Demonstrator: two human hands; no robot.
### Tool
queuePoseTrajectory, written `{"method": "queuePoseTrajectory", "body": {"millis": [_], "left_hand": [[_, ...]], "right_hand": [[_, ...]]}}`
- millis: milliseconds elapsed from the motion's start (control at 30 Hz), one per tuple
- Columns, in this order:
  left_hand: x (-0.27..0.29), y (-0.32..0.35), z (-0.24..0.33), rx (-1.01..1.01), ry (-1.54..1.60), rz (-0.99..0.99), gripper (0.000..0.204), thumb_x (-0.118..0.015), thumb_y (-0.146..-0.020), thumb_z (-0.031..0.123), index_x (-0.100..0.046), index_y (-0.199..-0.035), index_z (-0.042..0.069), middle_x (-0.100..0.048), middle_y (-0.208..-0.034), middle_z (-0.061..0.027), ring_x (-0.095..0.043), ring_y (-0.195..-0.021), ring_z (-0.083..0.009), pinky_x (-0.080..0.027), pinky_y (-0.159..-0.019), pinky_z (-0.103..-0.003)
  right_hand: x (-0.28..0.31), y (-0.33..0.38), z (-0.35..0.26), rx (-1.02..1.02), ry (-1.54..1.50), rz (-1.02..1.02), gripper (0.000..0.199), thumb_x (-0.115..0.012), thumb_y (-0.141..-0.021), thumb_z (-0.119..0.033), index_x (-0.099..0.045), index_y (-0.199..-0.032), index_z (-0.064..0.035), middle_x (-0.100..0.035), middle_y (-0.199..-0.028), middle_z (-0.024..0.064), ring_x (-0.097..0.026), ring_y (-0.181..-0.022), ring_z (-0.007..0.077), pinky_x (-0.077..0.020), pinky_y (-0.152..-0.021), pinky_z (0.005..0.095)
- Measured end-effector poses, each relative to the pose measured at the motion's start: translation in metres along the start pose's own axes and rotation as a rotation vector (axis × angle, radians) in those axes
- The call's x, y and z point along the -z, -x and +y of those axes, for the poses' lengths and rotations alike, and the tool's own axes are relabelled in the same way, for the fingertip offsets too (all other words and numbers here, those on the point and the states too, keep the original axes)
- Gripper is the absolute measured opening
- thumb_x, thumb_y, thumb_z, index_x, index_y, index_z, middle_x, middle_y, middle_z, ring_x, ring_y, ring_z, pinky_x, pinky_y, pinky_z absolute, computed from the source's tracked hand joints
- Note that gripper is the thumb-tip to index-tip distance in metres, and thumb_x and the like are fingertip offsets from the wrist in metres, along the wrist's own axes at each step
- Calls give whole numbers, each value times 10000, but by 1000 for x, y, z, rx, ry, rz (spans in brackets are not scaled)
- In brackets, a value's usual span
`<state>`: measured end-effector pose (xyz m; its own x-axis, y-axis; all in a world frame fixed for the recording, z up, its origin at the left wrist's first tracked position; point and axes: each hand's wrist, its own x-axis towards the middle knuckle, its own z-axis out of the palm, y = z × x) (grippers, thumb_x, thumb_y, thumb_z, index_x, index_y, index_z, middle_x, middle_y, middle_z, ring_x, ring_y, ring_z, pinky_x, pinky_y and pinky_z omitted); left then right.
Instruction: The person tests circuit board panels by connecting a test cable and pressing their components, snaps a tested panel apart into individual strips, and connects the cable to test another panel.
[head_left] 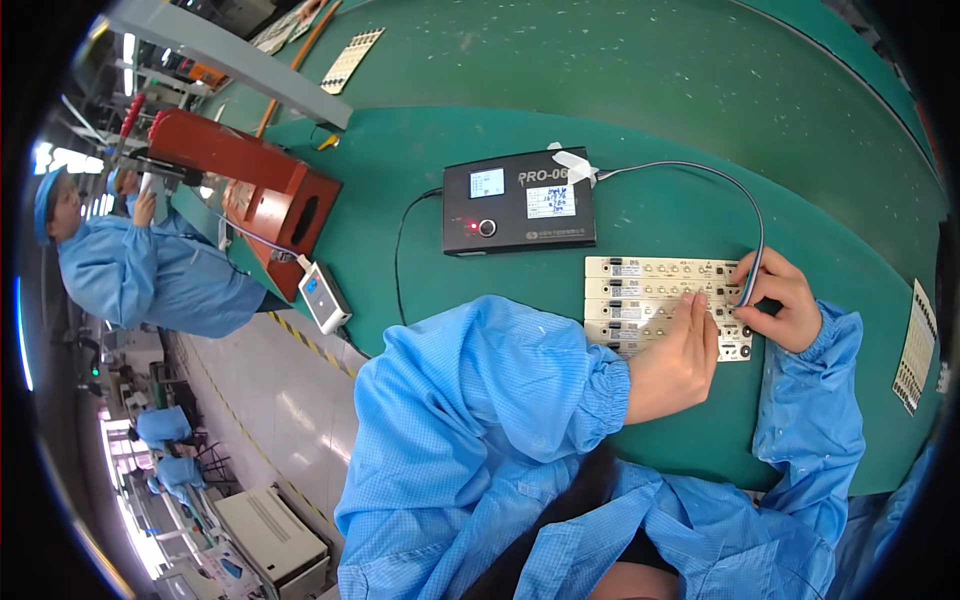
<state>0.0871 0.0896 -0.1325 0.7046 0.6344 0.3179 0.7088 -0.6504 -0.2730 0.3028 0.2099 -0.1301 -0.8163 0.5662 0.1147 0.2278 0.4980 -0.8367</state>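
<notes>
A pale panel of joined circuit-board strips (630,268) lies flat on the green mat, with rows of small parts along it. My left hand (676,368) rests on its middle, fingers stretched out together over the strips. At the panel's right end, my right hand (786,302) pinches the end of a thin multi-wire cable (752,200) against the board; the cable's tip is hidden by the fingers. From there the cable arcs back to a black box (518,232) with a lit screen, a knob and a red light. White tape (573,164) covers the cable's exit.
To the left stand a red metal press (290,190) and a small white-and-grey device (324,300) near the table edge. More board panels lie at the far right (914,350) and far back (352,62). A person in blue (160,260) works beyond the press.
</notes>
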Motion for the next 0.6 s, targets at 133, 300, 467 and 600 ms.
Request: {"method": "queuePoseTrajectory", "body": {"millis": [133, 300, 467, 600], "left_hand": [[2, 0, 2, 26, 20, -9, 442, -513, -784, 207, -639, -1014, -149, -643, -1069, -372, -669, -988, -424, -495, -962, -463], [9, 1, -4, 119, 62, -35, 439, -518, -781, 221, -646, -1039, -111, -639, -1145, -301, -615, -1105, -408, -453, -1020, -472], [10, 9, 19, -191, 432, 211, 379, -534, -782, 215, -655, -1020, -54, -617, -1181, -210, -559, -1199, -365, -416, -1062, -485], [-15, 15, 34, -443, 749, 89, 498, -598, -816, 374, -588, -1162, 16, -475, -1382, -213, -354, -1391, -372, -263, -1131, -623]], "right_hand": [[1, 0, 0, -3, -1, -2, 106, -739, -758, -18, -647, -810, -6, -580, -1049, 136, -580, -903, 230, -477, -754, 312], [-2, -10, 8, 4, -13, -18, 119, -743, -761, -38, -632, -798, -18, -582, -1040, 143, -574, -910, 239, -468, -765, 330], [-2, -9, 10, -5, -38, -20, 136, -751, -770, -59, -625, -809, -24, -587, -1048, 150, -573, -931, 254, -460, -782, 345], [0, -12, 9, -2, -40, -29, 133, -749, -772, -61, -630, -816, -25, -588, -1048, 148, -576, -931, 254, -462, -784, 350]]}}
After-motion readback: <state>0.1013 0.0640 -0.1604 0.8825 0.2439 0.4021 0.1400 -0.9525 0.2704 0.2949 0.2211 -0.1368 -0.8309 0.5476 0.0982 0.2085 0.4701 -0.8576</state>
